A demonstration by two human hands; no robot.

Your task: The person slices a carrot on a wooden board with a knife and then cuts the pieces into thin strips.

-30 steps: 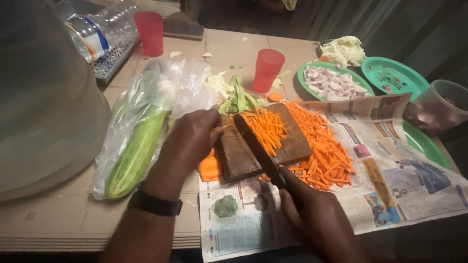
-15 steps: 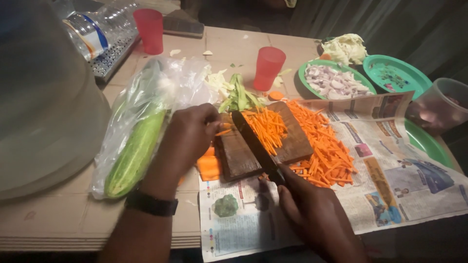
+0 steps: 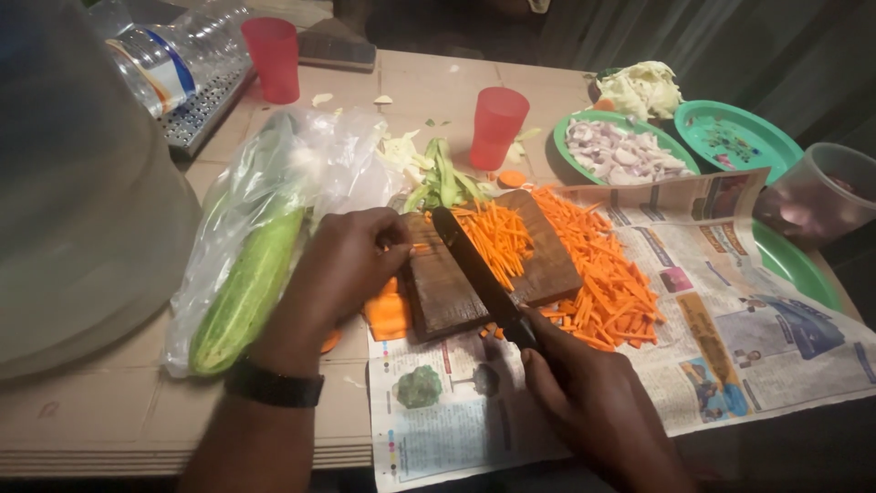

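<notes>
My right hand point(image 3: 593, 402) grips the handle of a dark knife point(image 3: 474, 269), whose blade lies diagonally across a small wooden cutting board point(image 3: 447, 297). A pile of thin carrot strips point(image 3: 500, 239) sits on the board just right of the blade. More strips point(image 3: 607, 274) are heaped on the newspaper point(image 3: 730, 347) past the board's right edge. My left hand point(image 3: 342, 265), with a black wristband, rests at the board's left edge, fingertips pinching a small carrot piece point(image 3: 398, 246). Thick carrot chunks point(image 3: 388, 315) lie below that hand.
A cucumber point(image 3: 242, 297) in a clear plastic bag lies at left beside a large pale container point(image 3: 73, 210). Two red cups point(image 3: 497, 123) point(image 3: 274, 57), green peels point(image 3: 443, 183), a green plate of chopped onion point(image 3: 620, 155), cabbage point(image 3: 643, 89), other green plates point(image 3: 735, 137) and a plastic tub point(image 3: 826, 196) stand behind.
My left hand has shifted slightly along the board's left edge. The knife stays across the board at almost the same angle.
</notes>
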